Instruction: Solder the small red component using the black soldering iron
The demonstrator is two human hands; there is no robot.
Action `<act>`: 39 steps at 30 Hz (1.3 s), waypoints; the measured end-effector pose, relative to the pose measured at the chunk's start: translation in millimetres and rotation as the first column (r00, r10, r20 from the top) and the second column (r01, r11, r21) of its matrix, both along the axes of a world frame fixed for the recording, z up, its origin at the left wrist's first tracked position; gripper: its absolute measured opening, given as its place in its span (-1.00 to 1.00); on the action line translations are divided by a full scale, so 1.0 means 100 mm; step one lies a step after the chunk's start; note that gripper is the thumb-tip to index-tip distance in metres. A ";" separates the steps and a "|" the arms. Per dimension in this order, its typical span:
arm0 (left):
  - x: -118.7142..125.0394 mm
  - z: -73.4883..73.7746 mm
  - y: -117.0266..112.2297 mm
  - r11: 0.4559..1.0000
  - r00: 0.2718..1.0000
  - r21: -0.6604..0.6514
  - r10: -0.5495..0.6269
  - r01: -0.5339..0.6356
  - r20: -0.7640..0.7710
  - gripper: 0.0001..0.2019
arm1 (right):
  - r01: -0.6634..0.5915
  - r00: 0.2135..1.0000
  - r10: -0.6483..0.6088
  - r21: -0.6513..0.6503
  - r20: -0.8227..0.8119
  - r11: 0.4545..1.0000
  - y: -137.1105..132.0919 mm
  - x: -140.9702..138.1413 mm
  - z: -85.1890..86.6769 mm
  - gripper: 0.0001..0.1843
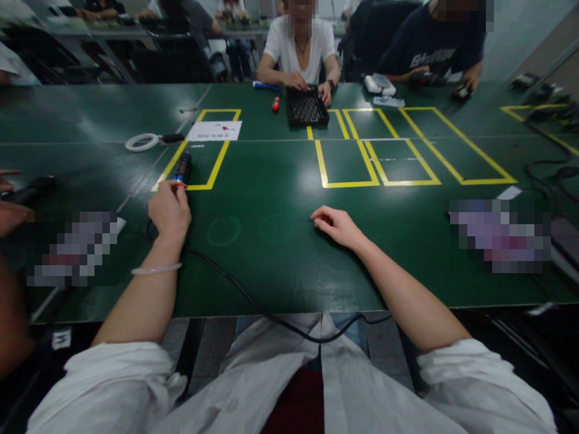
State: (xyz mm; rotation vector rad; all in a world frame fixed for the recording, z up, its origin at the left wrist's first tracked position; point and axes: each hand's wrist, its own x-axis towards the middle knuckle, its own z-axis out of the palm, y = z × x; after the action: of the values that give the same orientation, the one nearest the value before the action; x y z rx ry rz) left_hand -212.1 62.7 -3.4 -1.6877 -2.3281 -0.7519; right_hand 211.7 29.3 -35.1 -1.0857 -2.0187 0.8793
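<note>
My left hand (169,208) is closed around a dark cylindrical tool with blue and red bands (183,166). Its dark head points away from me, over the left yellow-taped frame (217,166); the grip hides the rear, so I cannot tell its exact kind. A black cable (235,283) runs from near this hand, across the table and over its front edge. My right hand (337,226) rests on the green table (271,277), fingers loosely curled with a gap by the thumb and nothing visible in them. Two faint circles (224,231) mark the surface between my hands.
A printed sheet (214,131) and a coiled white cable (142,142) lie at left. Opposite, a person handles a black tray (308,108) beside a small red object (275,104). Blurred-out flat items lie on both sides. Another person's hand (15,208) is at far left.
</note>
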 end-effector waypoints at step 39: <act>2.06 -0.20 -0.39 0.492 0.307 0.081 -0.654 0.867 0.691 -0.77 | -0.074 0.995 0.073 -0.004 -0.073 0.997 -0.03 -0.05 -0.01 -0.81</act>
State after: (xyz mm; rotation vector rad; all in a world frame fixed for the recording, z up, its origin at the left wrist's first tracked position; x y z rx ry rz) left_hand -6.4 23.3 -23.3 -3.2721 -1.8149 -1.3643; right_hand 206.7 26.4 -36.0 -0.9738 -2.0071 0.9501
